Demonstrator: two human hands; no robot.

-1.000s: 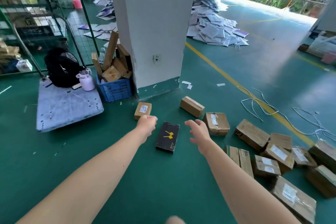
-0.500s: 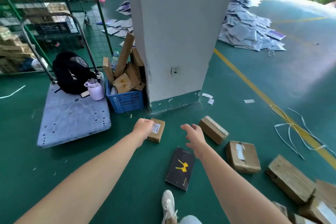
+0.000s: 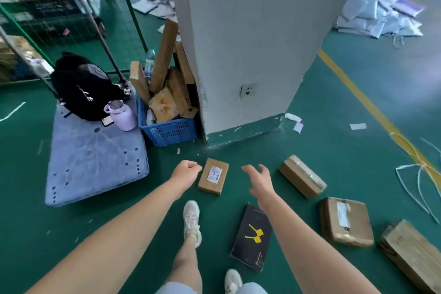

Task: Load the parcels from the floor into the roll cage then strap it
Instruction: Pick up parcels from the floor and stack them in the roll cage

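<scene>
1. Head view, progress: five parcels are seen on the green floor by the pillar, incl. a black box and a taped carton. None is lifted. Loading is judged far from done and strapping not yet reached. The green wire cage stands well apart, back left.
2. Head view, hands: the small labelled parcel lies flat btwn both hands, untouched. The left hand is curled into an empty fist just beside it. The right hand is held w/ fingers spread, nothing gripped.
</scene>
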